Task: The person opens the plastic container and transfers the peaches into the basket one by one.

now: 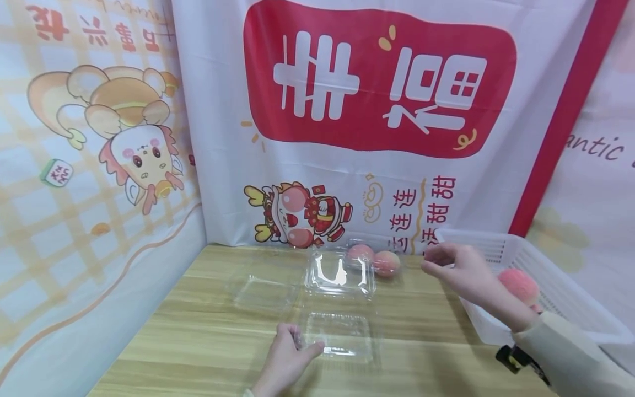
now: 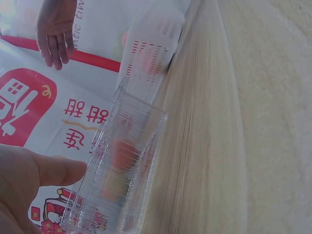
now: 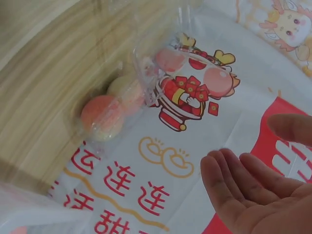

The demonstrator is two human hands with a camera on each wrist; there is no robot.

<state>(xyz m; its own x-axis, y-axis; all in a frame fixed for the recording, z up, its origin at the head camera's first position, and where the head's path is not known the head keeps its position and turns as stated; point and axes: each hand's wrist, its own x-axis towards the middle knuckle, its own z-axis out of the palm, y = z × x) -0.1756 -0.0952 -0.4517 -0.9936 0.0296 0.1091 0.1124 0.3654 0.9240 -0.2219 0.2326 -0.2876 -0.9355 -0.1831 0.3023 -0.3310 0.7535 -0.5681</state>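
My left hand (image 1: 288,355) holds the near-left edge of an opened clear plastic clamshell box (image 1: 342,336) on the table. Its thumb (image 2: 63,169) lies against the box's rim in the left wrist view, while the other fingers are mostly hidden. The raised lid half (image 1: 339,273) catches the light at the far side. My right hand (image 1: 463,270) is in the air beside the white basket, its fingers loosely bent with nothing in them, as the right wrist view also shows. Behind the box sit two pink-and-yellow peaches (image 1: 386,263), seemingly inside clear packaging.
A white perforated basket (image 1: 481,325) stands at the right with a pink peach (image 1: 518,284) in it. Another clear plastic box (image 1: 265,292) lies left of the opened one. Printed cloths (image 1: 223,165) hang around the wooden table (image 1: 188,331).
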